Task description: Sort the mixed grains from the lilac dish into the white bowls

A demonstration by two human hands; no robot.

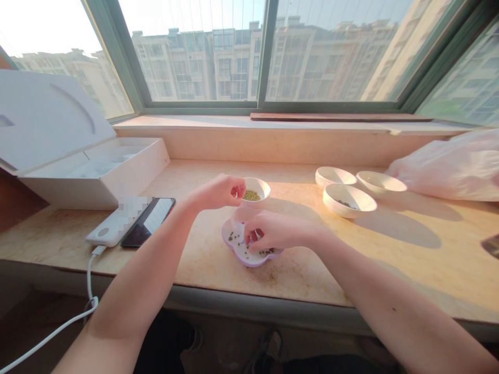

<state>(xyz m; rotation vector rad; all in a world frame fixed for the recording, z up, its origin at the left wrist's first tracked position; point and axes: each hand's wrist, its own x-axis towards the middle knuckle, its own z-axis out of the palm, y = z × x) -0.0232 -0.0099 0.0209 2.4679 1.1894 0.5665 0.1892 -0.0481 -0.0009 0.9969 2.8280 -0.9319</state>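
Observation:
A purple-rimmed, flower-shaped dish (pixel 235 251) with several scattered green beans lies on the stone sill near the front edge. My right hand (pixel 273 231) rests in it with fingertips pinched together among the beans. Just behind stands a small white bowl (pixel 262 188) holding a heap of green beans. My left hand (pixel 218 192) hovers at that bowl's left rim, fingers closed in a pinch; what they hold is too small to see.
Three more white dishes (pixel 349 200) stand to the right, one with a few beans. A pink plastic bag (pixel 452 169) lies far right. At left are an open white box (pixel 93 171), a black phone (pixel 148 222) and a white power bank (pixel 111 228) with a cable.

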